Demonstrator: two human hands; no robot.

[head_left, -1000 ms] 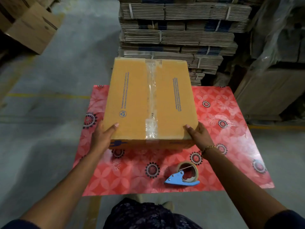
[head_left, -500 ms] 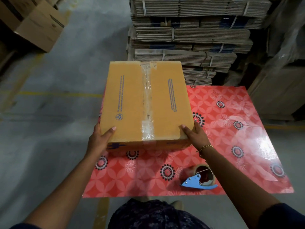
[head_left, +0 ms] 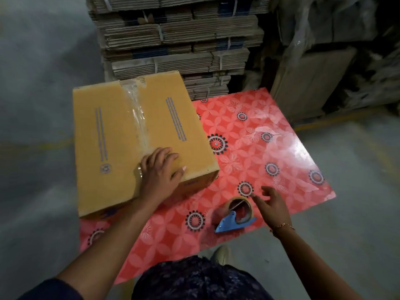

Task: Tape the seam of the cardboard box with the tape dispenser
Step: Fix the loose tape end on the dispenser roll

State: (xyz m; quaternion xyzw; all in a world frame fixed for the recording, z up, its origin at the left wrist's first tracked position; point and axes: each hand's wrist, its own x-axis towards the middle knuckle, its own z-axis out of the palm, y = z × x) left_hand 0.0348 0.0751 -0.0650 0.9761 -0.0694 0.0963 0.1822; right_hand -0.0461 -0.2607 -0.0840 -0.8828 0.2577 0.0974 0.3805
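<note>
A tan cardboard box (head_left: 112,135) lies closed on the left side of a red flowered table (head_left: 270,148), overhanging its left edge. Clear tape (head_left: 138,118) runs along the box's middle seam. My left hand (head_left: 160,172) rests flat on the box top near its front edge, fingers spread over the tape's near end. A blue tape dispenser (head_left: 236,215) with a brown roll lies on the table near the front edge. My right hand (head_left: 272,206) hovers just right of the dispenser, fingers apart, fingertips close to the roll but holding nothing.
Strapped stacks of flattened cardboard (head_left: 177,40) stand behind the table. Plastic-wrapped pallets and a leaning board (head_left: 309,81) stand at the back right. Grey concrete floor (head_left: 39,61) spreads on the left. My dark patterned clothing (head_left: 194,278) and a shoe show at the bottom.
The box has slid left and turned slightly. My left hand moved from its left front corner onto the top. My right hand let go of the right corner and dropped beside the dispenser.
</note>
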